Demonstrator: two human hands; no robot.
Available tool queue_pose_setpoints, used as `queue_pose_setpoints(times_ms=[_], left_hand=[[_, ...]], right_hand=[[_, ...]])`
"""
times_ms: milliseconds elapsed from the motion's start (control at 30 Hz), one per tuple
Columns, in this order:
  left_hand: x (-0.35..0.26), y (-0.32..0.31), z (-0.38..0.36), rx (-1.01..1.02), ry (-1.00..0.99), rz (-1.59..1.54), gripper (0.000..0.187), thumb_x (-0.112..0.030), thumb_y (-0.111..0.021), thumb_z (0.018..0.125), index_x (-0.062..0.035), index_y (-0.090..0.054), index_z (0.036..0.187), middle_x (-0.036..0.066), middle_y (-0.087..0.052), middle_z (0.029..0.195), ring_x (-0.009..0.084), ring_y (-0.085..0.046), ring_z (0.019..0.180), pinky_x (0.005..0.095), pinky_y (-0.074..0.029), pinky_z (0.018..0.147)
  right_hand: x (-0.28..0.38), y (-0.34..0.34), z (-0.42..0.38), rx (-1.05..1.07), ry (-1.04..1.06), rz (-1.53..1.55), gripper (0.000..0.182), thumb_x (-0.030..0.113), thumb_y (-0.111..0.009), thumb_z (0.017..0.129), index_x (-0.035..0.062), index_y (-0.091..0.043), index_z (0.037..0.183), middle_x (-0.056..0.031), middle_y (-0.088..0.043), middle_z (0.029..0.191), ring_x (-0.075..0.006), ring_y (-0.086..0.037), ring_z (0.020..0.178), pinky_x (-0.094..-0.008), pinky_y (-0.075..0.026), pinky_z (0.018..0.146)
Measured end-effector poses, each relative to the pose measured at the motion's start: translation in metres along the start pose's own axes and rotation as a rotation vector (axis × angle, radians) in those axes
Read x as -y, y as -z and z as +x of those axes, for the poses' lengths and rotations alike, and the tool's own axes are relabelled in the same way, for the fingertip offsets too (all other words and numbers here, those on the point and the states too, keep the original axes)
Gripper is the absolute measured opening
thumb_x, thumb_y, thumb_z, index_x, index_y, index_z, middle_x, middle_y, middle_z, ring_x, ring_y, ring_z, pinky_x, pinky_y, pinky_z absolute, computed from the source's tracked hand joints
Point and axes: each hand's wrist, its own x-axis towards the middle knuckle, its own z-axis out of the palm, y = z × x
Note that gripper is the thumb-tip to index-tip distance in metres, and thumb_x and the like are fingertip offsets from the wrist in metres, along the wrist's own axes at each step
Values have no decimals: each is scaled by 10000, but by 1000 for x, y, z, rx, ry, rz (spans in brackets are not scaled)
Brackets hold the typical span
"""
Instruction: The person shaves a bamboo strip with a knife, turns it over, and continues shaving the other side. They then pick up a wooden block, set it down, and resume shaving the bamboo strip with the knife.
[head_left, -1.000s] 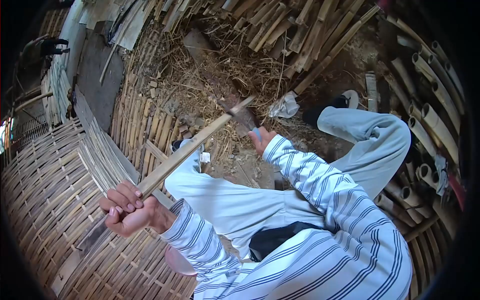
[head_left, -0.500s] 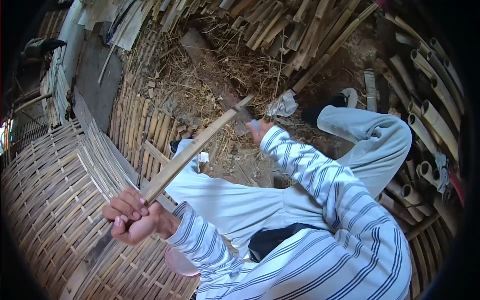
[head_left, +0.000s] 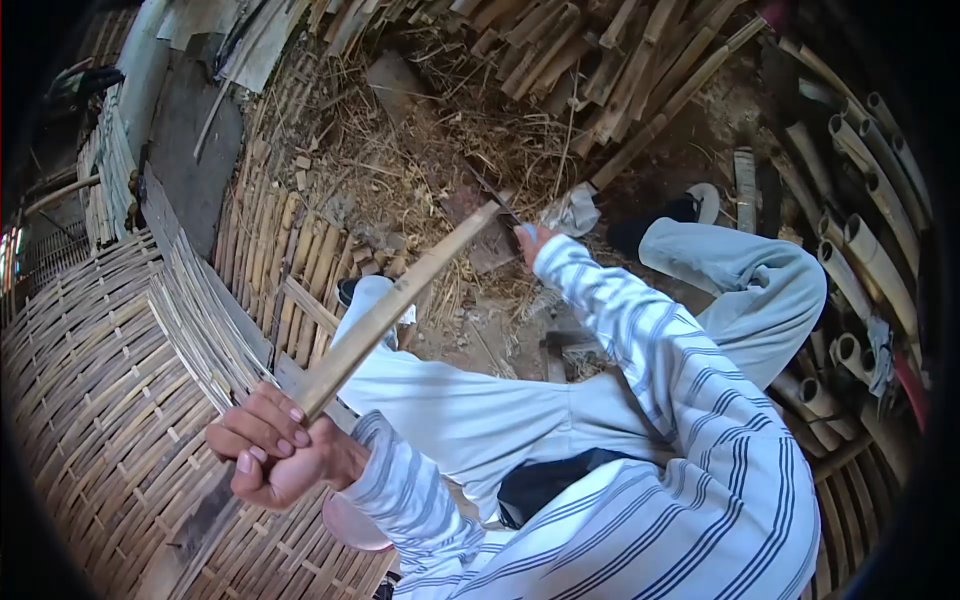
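Observation:
My left hand [head_left: 272, 446] is closed around a long flat bamboo strip [head_left: 400, 298] that runs up and to the right from my fist. At the strip's far end, my right hand [head_left: 531, 240] grips the blue handle of a knife [head_left: 490, 190], and its dark blade meets the tip of the strip. The right hand is mostly hidden behind my striped sleeve. I sit with my legs in light trousers; the strip crosses above my left knee.
A woven bamboo mat [head_left: 110, 400] spreads to my left. Split bamboo slats [head_left: 560, 50] are piled at the top, cut bamboo tubes [head_left: 860, 250] stacked at the right. Straw and shavings [head_left: 420, 160] cover the ground ahead. A pale cloth [head_left: 572, 212] lies near the knife.
My right hand and the knife have moved up and away along the strip's far end. My left hand has dropped slightly, tilting the strip steeper.

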Motion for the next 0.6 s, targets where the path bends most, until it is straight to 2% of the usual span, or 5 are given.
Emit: queue_pose_setpoints(times_ms=[33,67,200,500,600], left_hand=[[1,-2,6,15,-10,-1,196,-186,-451,695,-135,-296,587,-6,-291,443,94,-268,320,249,-342,405],[3,-3,8,13,-14,3,195,-187,-453,694,-134,-297,589,-4,-293,442,94,-266,319,248,-343,406],[10,3,12,61,32,-88,191,-175,-480,686,-126,-319,595,1,-307,447,93,-284,338,249,-345,410],[-6,28,-1,50,42,-68,175,-172,-477,668,-129,-324,596,-1,-304,443,96,-277,338,244,-338,408],[-7,21,-10,18,39,-46,160,-175,-451,665,-131,-315,591,-1,-301,440,97,-274,332,243,-330,404]], right_hand=[[-4,-1,-6,64,-9,23,560,512,-297,949,69,-553,1177,-254,-601,1077,-441,-571,985,-478,-445,872],[-1,1,-26,-86,92,1,588,541,-290,942,60,-564,1139,-277,-612,1009,-452,-574,965,-507,-453,845],[44,50,-60,73,143,76,653,611,-307,906,42,-547,1118,-310,-614,915,-475,-591,919,-513,-481,807],[47,18,-53,-16,139,98,633,575,-376,904,14,-578,1115,-333,-604,959,-461,-591,942,-509,-477,816],[73,44,-114,8,279,134,599,571,-400,903,14,-572,1043,-306,-622,819,-456,-625,805,-519,-501,696]])
